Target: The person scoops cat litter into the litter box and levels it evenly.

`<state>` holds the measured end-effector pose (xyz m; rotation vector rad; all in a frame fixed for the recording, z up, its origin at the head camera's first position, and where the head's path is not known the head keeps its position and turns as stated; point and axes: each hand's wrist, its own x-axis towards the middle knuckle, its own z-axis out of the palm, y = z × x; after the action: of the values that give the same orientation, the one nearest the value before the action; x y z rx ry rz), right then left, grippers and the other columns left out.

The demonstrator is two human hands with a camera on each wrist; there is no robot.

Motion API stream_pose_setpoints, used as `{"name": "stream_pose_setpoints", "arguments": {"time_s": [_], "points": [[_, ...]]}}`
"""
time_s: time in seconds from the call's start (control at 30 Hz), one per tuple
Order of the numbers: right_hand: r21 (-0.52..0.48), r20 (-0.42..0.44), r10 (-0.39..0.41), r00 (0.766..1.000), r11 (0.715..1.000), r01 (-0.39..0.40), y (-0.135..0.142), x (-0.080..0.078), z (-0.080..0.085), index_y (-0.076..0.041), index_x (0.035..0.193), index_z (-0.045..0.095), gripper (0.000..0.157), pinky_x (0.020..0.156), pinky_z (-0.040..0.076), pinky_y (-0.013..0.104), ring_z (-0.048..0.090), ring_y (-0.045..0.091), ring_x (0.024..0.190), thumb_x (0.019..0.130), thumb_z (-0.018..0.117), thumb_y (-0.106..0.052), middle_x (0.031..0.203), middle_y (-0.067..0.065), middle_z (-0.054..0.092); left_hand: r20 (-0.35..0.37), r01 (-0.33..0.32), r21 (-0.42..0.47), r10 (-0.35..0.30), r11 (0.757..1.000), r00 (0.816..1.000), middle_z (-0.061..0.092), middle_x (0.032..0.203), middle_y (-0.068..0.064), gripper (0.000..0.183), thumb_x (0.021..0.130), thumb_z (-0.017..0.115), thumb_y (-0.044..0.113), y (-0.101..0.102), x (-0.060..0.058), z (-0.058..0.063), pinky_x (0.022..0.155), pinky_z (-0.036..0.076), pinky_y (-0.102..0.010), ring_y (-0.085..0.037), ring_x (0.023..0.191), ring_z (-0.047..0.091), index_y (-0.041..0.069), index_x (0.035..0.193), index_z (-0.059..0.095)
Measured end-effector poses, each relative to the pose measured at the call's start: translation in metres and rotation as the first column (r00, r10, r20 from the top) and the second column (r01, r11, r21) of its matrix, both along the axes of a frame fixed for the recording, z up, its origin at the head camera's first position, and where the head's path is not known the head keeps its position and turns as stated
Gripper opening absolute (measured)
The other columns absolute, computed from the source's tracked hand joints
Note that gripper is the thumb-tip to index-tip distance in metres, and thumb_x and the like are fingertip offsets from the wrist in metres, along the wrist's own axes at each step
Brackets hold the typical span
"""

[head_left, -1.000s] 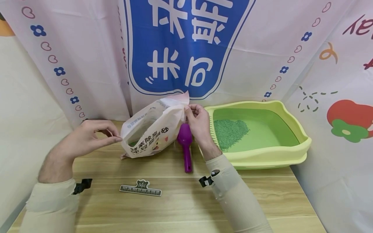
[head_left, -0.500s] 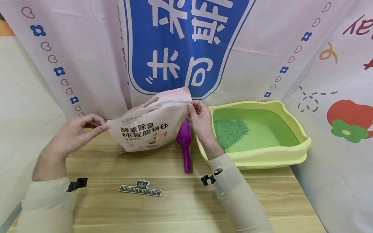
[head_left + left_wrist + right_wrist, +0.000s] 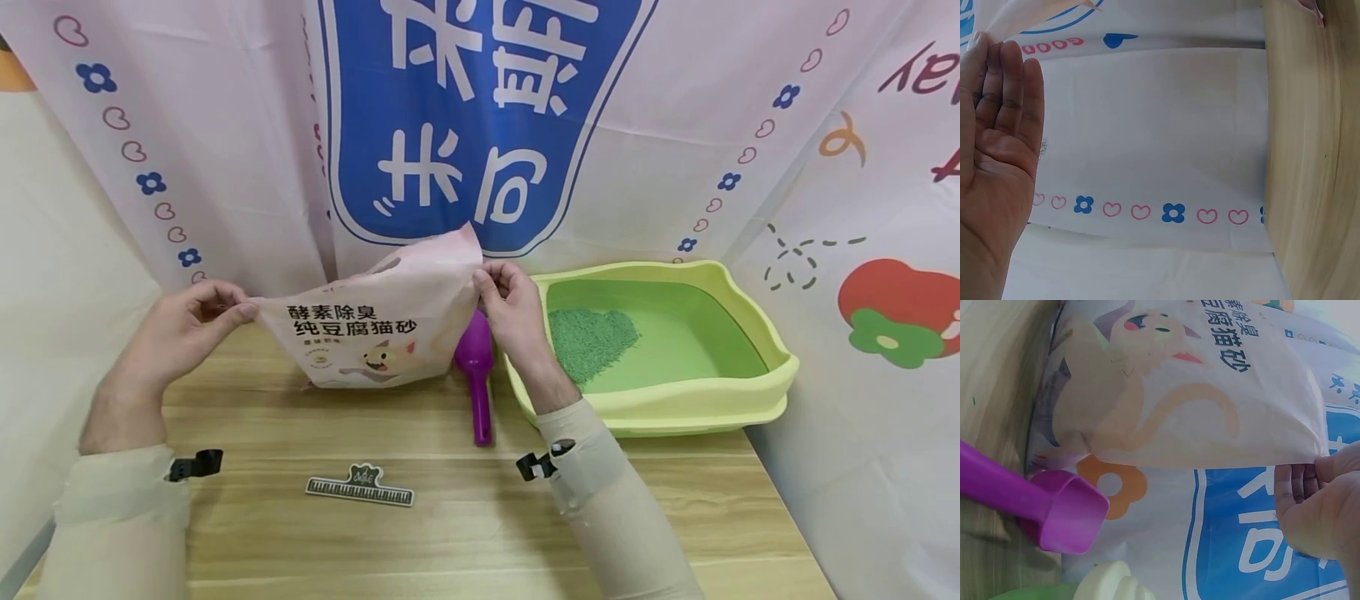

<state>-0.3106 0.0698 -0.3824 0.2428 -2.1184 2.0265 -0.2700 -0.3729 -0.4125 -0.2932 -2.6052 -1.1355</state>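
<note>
A pale pink cat litter bag with a cartoon cat stands on the wooden table, its printed front toward me and its upper edge stretched between my hands. My left hand pinches the upper left corner between thumb and fingers; in the left wrist view that hand shows its palm, with the bag's corner at the fingertips. At the upper right edge my right hand pinches the bag. Just below it, a purple scoop lies between the bag and the litter box. The inside of the bag is hidden.
Green litter is heaped at the left end of the yellow-green box, on the table's right. A piano-patterned clip lies nearer the front of the wooden table. Printed curtains hang right behind the bag.
My left hand has drawn the bag's corner left and up. The mouth, earlier gaping, has been pulled taut and the front now faces me. My right hand has barely moved.
</note>
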Motion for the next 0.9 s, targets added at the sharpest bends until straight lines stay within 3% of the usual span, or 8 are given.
{"name": "stream_pose_setpoints", "arguments": {"time_s": [0.2,0.47,0.6,0.73,0.8,0.9], "points": [[-0.048,0.031,0.021,0.999,0.999,-0.02,0.001,0.0,0.002,0.008,0.124,0.075,0.019,0.079,0.062,0.016,0.069,0.006,0.087,0.118,0.071,-0.01,0.1,0.001,0.075,0.025,-0.012,0.05,0.011,0.999,1.0,0.071,0.093,0.034,0.008,0.118,0.073,0.018,-0.001,-0.005,-0.002,0.068,0.05,-0.018,0.002,0.082,0.063,0.01,0.114,0.073],[-0.05,0.113,0.0,0.994,0.999,0.005,0.002,-0.003,0.001,0.009,0.128,0.081,0.023,0.072,0.062,0.019,0.071,0.008,0.076,0.115,0.075,-0.01,0.091,-0.002,0.076,0.161,-0.054,0.235,0.015,0.97,0.987,0.075,0.092,0.032,0.018,0.119,0.072,0.021,0.007,-0.016,-0.005,0.078,0.053,-0.013,0.002,0.085,0.066,0.033,0.108,0.08],[-0.058,0.161,-0.001,0.987,0.998,0.011,0.002,-0.004,-0.002,0.01,0.13,0.081,0.024,0.073,0.063,0.019,0.072,0.008,0.077,0.114,0.076,-0.008,0.095,0.003,0.08,0.201,-0.026,0.276,-0.032,0.961,0.979,0.079,0.093,0.031,0.018,0.119,0.07,0.02,0.008,-0.021,-0.008,0.085,0.055,-0.009,0.006,0.086,0.073,0.028,0.109,0.082],[-0.053,0.19,0.014,0.982,0.999,-0.003,0.002,-0.006,-0.006,0.011,0.133,0.08,0.027,0.078,0.066,0.018,0.076,0.007,0.082,0.113,0.077,-0.007,0.109,0.017,0.086,0.222,-0.014,0.266,-0.047,0.964,0.974,0.08,0.093,0.032,0.017,0.12,0.07,0.022,0.01,-0.023,-0.01,0.086,0.057,-0.009,0.005,0.085,0.078,0.026,0.11,0.082],[-0.014,0.169,0.0,0.986,1.0,0.003,0.003,-0.007,-0.008,0.01,0.134,0.08,0.029,0.079,0.065,0.017,0.076,0.007,0.086,0.112,0.078,-0.008,0.113,0.019,0.086,0.232,-0.017,0.251,-0.043,0.968,0.972,0.08,0.092,0.033,0.016,0.12,0.069,0.022,0.011,-0.024,-0.01,0.085,0.058,-0.009,0.005,0.085,0.078,0.026,0.111,0.081],[0.093,0.059,-0.051,0.997,0.995,0.046,0.005,-0.007,-0.011,0.005,0.136,0.08,0.03,0.087,0.065,0.018,0.076,0.011,0.097,0.109,0.081,-0.01,0.116,0.017,0.084,0.246,-0.026,0.233,-0.033,0.972,0.969,0.079,0.092,0.034,0.014,0.12,0.069,0.022,0.013,-0.024,-0.01,0.084,0.06,-0.01,0.006,0.085,0.078,0.02,0.114,0.081]]}}
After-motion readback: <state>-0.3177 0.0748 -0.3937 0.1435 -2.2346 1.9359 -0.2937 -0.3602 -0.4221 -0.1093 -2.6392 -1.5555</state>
